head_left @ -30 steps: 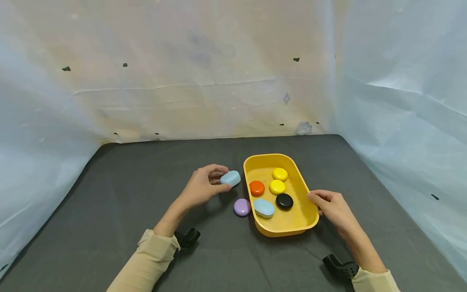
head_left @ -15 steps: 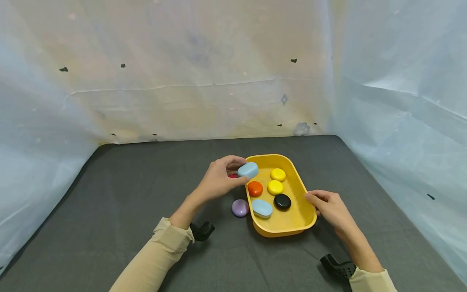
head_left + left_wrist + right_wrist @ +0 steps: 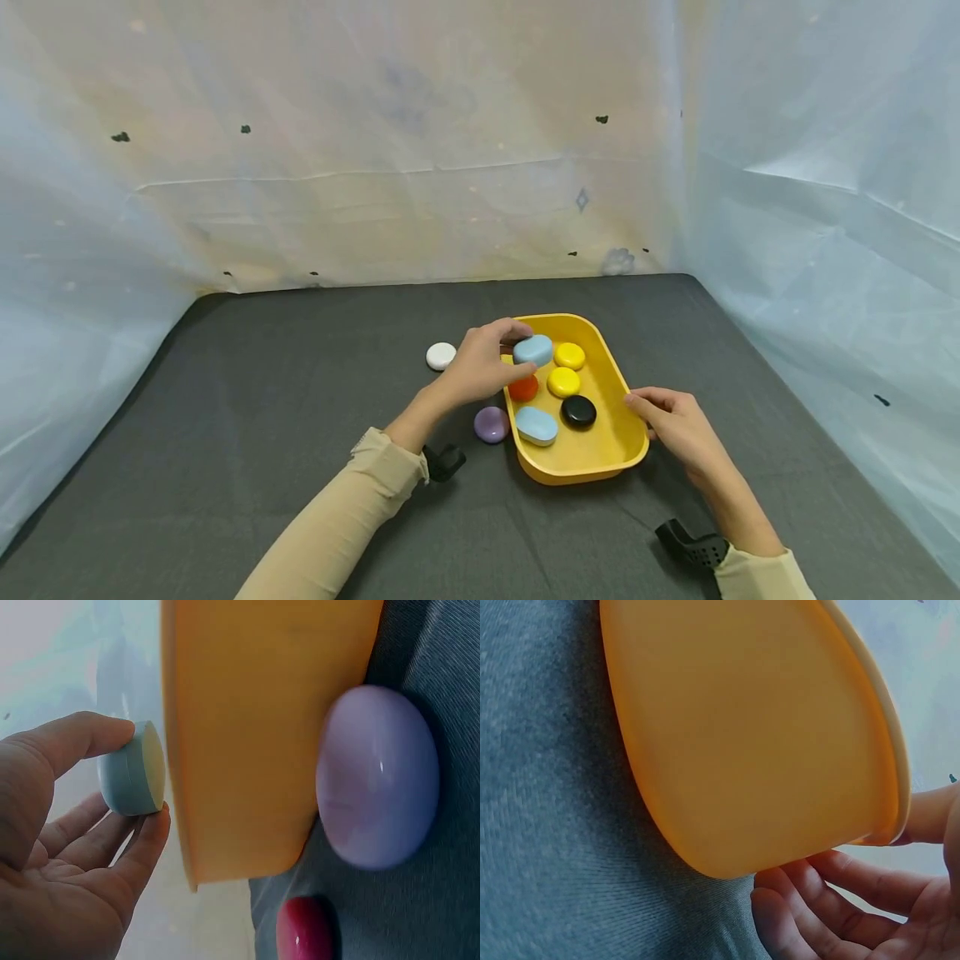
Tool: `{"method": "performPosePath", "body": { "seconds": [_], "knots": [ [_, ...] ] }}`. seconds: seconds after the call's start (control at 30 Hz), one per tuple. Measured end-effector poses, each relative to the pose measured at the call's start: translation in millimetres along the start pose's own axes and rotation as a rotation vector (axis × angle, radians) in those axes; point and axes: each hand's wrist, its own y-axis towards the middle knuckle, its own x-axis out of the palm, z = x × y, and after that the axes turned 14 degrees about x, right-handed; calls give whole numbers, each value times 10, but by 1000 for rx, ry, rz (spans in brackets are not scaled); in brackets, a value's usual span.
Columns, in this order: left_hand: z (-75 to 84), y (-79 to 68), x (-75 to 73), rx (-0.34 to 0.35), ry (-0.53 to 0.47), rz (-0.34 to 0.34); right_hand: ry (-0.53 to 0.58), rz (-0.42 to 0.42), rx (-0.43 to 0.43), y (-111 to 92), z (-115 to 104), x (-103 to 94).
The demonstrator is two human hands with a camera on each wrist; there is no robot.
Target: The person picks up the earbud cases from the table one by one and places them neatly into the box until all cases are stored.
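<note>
My left hand pinches a light blue oval piece between thumb and fingers, over the left side of the yellow tray. In the left wrist view the same oval piece is gripped by its edges, level with the tray's rim, its pale flat face toward the tray. My right hand holds the tray's right rim, thumb on top and fingers under it against the wall. Inside the tray lie another light blue piece, a black one, an orange-red one and two yellow ones.
A glossy purple piece lies on the dark cloth right by the tray's left wall. Farther left is a white piece. A dark pink piece shows in the left wrist view, hidden behind my left hand from above. Pale sheeting encloses the table.
My left hand has carried the light blue piece rightward from beside the tray to over it, uncovering the white piece. My right hand stays on the rim.
</note>
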Motion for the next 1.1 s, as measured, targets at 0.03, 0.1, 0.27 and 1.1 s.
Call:
{"method": "performPosePath", "body": {
  "seconds": [0.03, 0.1, 0.27, 1.1],
  "knots": [
    [-2, 12, 18, -6, -4, -3, 1, 0, 0, 2, 0, -1],
    [-1, 29, 52, -15, -7, -8, 1, 2, 1, 8, 2, 0],
    [11, 43, 118, -22, -13, -17, 1, 8, 0, 4, 3, 6],
    [0, 117, 188, -80, 76, -22, 10, -6, -4, -29, -14, 28]
  ]
}}
